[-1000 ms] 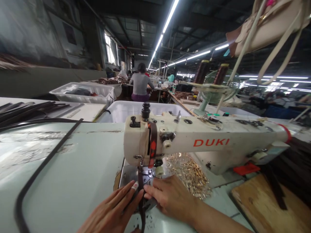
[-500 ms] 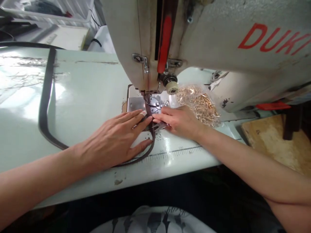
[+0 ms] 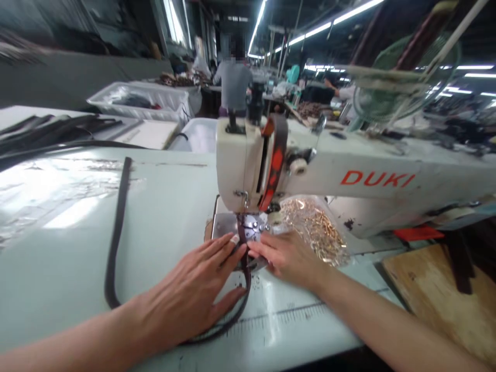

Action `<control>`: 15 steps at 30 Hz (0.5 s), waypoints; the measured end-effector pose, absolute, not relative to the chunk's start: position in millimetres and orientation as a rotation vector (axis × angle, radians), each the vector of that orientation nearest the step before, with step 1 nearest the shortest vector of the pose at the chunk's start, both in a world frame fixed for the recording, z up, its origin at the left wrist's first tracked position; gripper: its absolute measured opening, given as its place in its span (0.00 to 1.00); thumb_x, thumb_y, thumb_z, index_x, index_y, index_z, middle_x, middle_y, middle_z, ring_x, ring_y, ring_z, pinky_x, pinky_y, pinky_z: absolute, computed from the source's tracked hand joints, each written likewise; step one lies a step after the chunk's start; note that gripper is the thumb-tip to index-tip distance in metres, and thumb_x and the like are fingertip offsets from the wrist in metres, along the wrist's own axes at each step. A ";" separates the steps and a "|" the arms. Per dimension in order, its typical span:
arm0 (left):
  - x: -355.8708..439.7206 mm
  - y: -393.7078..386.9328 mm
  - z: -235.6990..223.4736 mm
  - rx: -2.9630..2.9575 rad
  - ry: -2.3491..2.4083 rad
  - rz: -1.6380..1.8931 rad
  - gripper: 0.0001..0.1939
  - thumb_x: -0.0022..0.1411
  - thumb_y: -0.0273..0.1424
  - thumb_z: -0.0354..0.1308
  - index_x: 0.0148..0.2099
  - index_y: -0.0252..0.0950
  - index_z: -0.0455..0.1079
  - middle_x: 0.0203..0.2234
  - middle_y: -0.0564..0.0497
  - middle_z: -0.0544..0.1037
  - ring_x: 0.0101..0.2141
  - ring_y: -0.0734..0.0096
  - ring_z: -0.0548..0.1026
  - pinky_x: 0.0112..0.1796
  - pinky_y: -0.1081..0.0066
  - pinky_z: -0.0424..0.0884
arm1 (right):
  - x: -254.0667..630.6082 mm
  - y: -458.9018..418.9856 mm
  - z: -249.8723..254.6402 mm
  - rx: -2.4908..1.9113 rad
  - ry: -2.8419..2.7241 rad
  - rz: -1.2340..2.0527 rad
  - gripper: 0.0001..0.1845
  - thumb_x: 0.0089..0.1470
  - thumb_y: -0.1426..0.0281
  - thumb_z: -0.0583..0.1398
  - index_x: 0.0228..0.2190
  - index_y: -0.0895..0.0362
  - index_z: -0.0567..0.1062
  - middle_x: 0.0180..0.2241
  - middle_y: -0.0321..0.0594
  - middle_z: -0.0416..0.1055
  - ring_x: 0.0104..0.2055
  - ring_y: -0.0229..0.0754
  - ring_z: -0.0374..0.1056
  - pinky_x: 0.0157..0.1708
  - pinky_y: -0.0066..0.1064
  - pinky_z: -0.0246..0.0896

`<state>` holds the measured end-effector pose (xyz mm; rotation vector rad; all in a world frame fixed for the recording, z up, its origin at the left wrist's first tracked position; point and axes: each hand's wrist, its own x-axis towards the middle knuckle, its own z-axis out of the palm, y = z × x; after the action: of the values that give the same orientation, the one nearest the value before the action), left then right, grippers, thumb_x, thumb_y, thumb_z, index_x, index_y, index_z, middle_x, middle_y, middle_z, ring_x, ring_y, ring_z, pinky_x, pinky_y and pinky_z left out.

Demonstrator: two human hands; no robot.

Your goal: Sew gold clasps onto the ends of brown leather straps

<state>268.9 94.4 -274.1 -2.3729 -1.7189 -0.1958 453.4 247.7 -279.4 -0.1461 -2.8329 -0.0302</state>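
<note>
Beneath the head (image 3: pixel 237 173) of a white sewing machine (image 3: pixel 325 178) lettered DUKI (image 3: pixel 377 179) in red, a dark strap (image 3: pixel 242 228) runs between the left hand (image 3: pixel 191 289), flattened and loosely spread, and the right hand (image 3: pixel 292 258), curled at the strap's edge, its grip too hidden to tell.

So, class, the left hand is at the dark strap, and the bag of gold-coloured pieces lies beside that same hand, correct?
No: the head view shows the bag beside the right hand, not the left hand, which is indeed at the dark strap.
</note>
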 end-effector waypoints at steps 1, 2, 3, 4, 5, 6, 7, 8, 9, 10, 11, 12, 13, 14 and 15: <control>268.7 93.9 -275.6 -2.349 -1.710 -0.192 0.29 0.68 0.41 0.49 0.65 0.31 0.57 0.60 0.39 0.64 0.59 0.53 0.64 0.55 0.56 0.69 | 452.5 247.6 -280.0 -0.144 -2.823 -0.026 0.15 0.69 0.67 0.48 0.45 0.57 0.73 0.30 0.37 0.69 0.28 0.39 0.65 0.25 0.32 0.53; 268.7 93.3 -276.7 -2.326 -1.684 -0.203 0.29 0.67 0.41 0.50 0.65 0.31 0.58 0.59 0.40 0.65 0.58 0.52 0.65 0.53 0.56 0.71 | 451.7 247.6 -280.6 -0.143 -2.813 -0.027 0.15 0.69 0.68 0.48 0.44 0.57 0.73 0.29 0.37 0.69 0.28 0.39 0.65 0.25 0.32 0.53; 268.7 92.7 -277.3 -2.309 -1.660 -0.212 0.29 0.67 0.41 0.51 0.65 0.31 0.58 0.59 0.39 0.65 0.57 0.52 0.66 0.51 0.57 0.73 | 451.0 247.5 -281.0 -0.142 -2.808 -0.025 0.15 0.69 0.68 0.48 0.44 0.57 0.73 0.29 0.37 0.69 0.28 0.39 0.65 0.25 0.33 0.53; 268.8 92.0 -277.5 -2.296 -1.640 -0.224 0.30 0.66 0.41 0.52 0.64 0.30 0.59 0.59 0.39 0.66 0.57 0.51 0.67 0.50 0.58 0.74 | 450.5 247.5 -281.2 -0.141 -2.805 -0.025 0.15 0.69 0.68 0.48 0.44 0.57 0.73 0.29 0.37 0.69 0.28 0.39 0.65 0.25 0.33 0.53; 268.9 91.2 -277.4 -2.290 -1.626 -0.237 0.30 0.65 0.40 0.53 0.64 0.30 0.59 0.58 0.38 0.66 0.56 0.51 0.68 0.49 0.58 0.75 | 450.1 247.3 -281.2 -0.141 -2.806 -0.023 0.15 0.69 0.68 0.48 0.44 0.57 0.73 0.29 0.37 0.69 0.28 0.40 0.66 0.25 0.33 0.54; 269.1 90.6 -277.1 -2.290 -1.625 -0.248 0.30 0.65 0.40 0.54 0.64 0.29 0.59 0.58 0.38 0.66 0.56 0.51 0.68 0.49 0.58 0.75 | 450.0 247.1 -280.8 -0.140 -2.810 -0.021 0.15 0.69 0.69 0.48 0.43 0.57 0.73 0.29 0.37 0.69 0.28 0.40 0.66 0.25 0.33 0.54; 269.3 90.1 -276.8 -2.292 -1.632 -0.262 0.30 0.65 0.39 0.54 0.64 0.29 0.59 0.58 0.38 0.66 0.56 0.51 0.68 0.49 0.58 0.75 | 450.0 246.9 -280.3 -0.140 -2.812 -0.018 0.15 0.68 0.69 0.47 0.43 0.57 0.73 0.29 0.37 0.69 0.28 0.40 0.66 0.25 0.33 0.54; 269.5 89.8 -276.5 -2.295 -1.642 -0.279 0.30 0.65 0.39 0.54 0.64 0.29 0.59 0.58 0.38 0.66 0.56 0.51 0.68 0.49 0.58 0.74 | 450.0 246.8 -279.6 -0.139 -2.813 -0.014 0.15 0.68 0.69 0.47 0.43 0.57 0.73 0.29 0.37 0.69 0.28 0.41 0.66 0.25 0.33 0.54; 269.7 89.8 -276.3 -2.299 -1.652 -0.293 0.30 0.65 0.39 0.55 0.64 0.30 0.59 0.59 0.39 0.66 0.56 0.51 0.68 0.50 0.58 0.74 | 450.0 246.7 -279.0 -0.135 -2.813 -0.011 0.16 0.68 0.70 0.47 0.42 0.57 0.73 0.29 0.38 0.69 0.28 0.41 0.66 0.25 0.33 0.54; 269.8 89.9 -276.2 -2.299 -1.661 -0.300 0.30 0.65 0.39 0.55 0.64 0.30 0.59 0.59 0.40 0.66 0.56 0.51 0.68 0.50 0.57 0.74 | 450.1 246.7 -278.6 -0.129 -2.809 -0.011 0.16 0.68 0.70 0.47 0.42 0.58 0.73 0.29 0.38 0.69 0.28 0.41 0.66 0.25 0.33 0.54; 270.0 90.2 -275.9 -2.297 -1.664 -0.297 0.30 0.65 0.39 0.55 0.64 0.30 0.59 0.59 0.40 0.66 0.56 0.51 0.68 0.50 0.58 0.74 | 450.1 246.7 -278.4 -0.124 -2.808 -0.012 0.16 0.68 0.70 0.47 0.42 0.58 0.74 0.29 0.38 0.69 0.27 0.41 0.66 0.24 0.33 0.54; 270.2 90.5 -275.5 -2.293 -1.659 -0.287 0.30 0.64 0.40 0.55 0.64 0.30 0.59 0.59 0.40 0.66 0.56 0.51 0.68 0.50 0.58 0.74 | 450.2 246.8 -278.5 -0.121 -2.805 -0.014 0.16 0.68 0.70 0.47 0.42 0.58 0.74 0.28 0.38 0.69 0.27 0.40 0.66 0.24 0.33 0.54; 270.5 90.9 -274.9 -2.284 -1.648 -0.268 0.30 0.64 0.40 0.55 0.64 0.30 0.59 0.58 0.40 0.67 0.56 0.52 0.68 0.50 0.59 0.74 | 450.2 246.9 -278.9 -0.120 -2.802 -0.012 0.16 0.68 0.70 0.47 0.42 0.58 0.74 0.28 0.38 0.69 0.27 0.40 0.66 0.24 0.33 0.53; 270.8 91.2 -274.0 -2.274 -1.636 -0.245 0.30 0.64 0.40 0.55 0.64 0.29 0.59 0.58 0.40 0.67 0.56 0.52 0.68 0.49 0.59 0.75 | 450.3 246.9 -279.4 -0.118 -2.799 -0.008 0.16 0.68 0.70 0.47 0.42 0.58 0.74 0.28 0.38 0.69 0.27 0.40 0.66 0.24 0.33 0.53; 271.1 91.4 -273.0 -2.260 -1.620 -0.227 0.30 0.64 0.40 0.55 0.63 0.29 0.60 0.57 0.40 0.67 0.55 0.52 0.69 0.48 0.60 0.75 | 450.3 247.0 -280.0 -0.120 -2.795 -0.002 0.15 0.68 0.70 0.48 0.42 0.58 0.74 0.28 0.38 0.69 0.27 0.40 0.65 0.24 0.33 0.53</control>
<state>271.1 91.4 -273.0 -2.2602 -1.6197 -0.2273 450.3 247.0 -280.0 -0.1195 -2.7953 -0.0017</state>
